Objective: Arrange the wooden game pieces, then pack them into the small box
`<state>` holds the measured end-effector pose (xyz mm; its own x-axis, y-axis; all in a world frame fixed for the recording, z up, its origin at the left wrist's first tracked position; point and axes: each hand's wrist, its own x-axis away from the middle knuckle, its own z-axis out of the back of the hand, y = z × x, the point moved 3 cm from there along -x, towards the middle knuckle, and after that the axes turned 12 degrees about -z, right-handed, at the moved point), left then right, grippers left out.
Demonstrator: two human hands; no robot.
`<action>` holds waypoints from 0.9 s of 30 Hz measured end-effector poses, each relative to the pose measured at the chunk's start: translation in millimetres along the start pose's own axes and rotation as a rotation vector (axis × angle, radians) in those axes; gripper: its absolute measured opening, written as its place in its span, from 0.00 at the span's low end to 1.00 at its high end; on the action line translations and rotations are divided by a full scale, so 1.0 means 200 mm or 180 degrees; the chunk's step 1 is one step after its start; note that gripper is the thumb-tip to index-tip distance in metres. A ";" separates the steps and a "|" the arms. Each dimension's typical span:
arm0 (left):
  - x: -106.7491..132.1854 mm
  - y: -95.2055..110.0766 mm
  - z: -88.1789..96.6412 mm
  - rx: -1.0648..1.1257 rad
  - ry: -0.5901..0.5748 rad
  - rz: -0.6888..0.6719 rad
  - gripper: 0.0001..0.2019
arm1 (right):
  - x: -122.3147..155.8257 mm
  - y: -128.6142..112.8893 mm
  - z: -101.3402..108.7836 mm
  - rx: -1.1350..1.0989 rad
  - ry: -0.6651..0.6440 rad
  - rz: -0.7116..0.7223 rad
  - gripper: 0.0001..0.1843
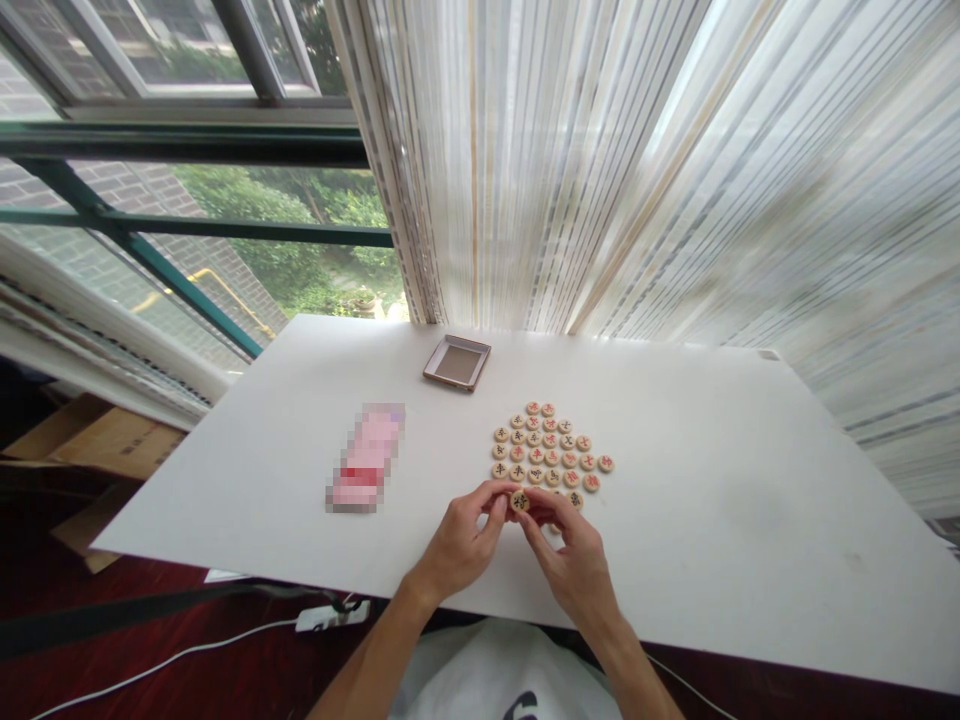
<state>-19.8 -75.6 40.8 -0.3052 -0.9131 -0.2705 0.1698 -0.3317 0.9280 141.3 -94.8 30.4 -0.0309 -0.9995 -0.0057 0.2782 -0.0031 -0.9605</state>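
Observation:
Between the fingertips of both hands is a round wooden Chinese chess piece (520, 502) with a black character facing up. My left hand (466, 535) pinches it from the left, and my right hand (568, 545) grips its right side. Just beyond the fingers, several more chess pieces (553, 457) lie flat in rough rows, some with red characters and some with black. One black-marked piece (574, 501) lies close by my right hand's knuckles. My right hand partly covers another piece (555, 528).
A shallow open box or lid (429, 377) sits near the white table's (712, 450) far edge. Left of the pieces lies a pink, pixelated item (367, 455). String curtains (525, 180) hang behind the table, beside a window. A power strip (334, 615) and cardboard boxes (120, 445) are below at left.

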 end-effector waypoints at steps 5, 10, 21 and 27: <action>0.02 -0.02 0.00 0.0127 -0.0193 0.0036 0.16 | -0.01 0.00 0.00 -0.0080 -0.0063 -0.0077 0.13; 0.02 -0.02 0.00 0.0236 -0.0099 -0.0021 0.14 | -0.02 0.00 0.00 -0.0143 -0.0123 -0.0123 0.14; 0.02 -0.03 0.01 0.0260 -0.0108 -0.0050 0.15 | -0.02 -0.01 0.01 -0.0232 -0.0316 -0.0351 0.14; 0.02 0.00 0.02 -0.0100 -0.0108 -0.0187 0.15 | -0.03 -0.04 0.02 -0.0338 -0.0341 -0.0440 0.12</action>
<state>-25.0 -77.7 40.9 -0.3468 -0.8835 -0.3149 0.1799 -0.3922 0.9021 142.1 -89.1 39.0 0.0421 -0.9874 0.1523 0.1753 -0.1428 -0.9741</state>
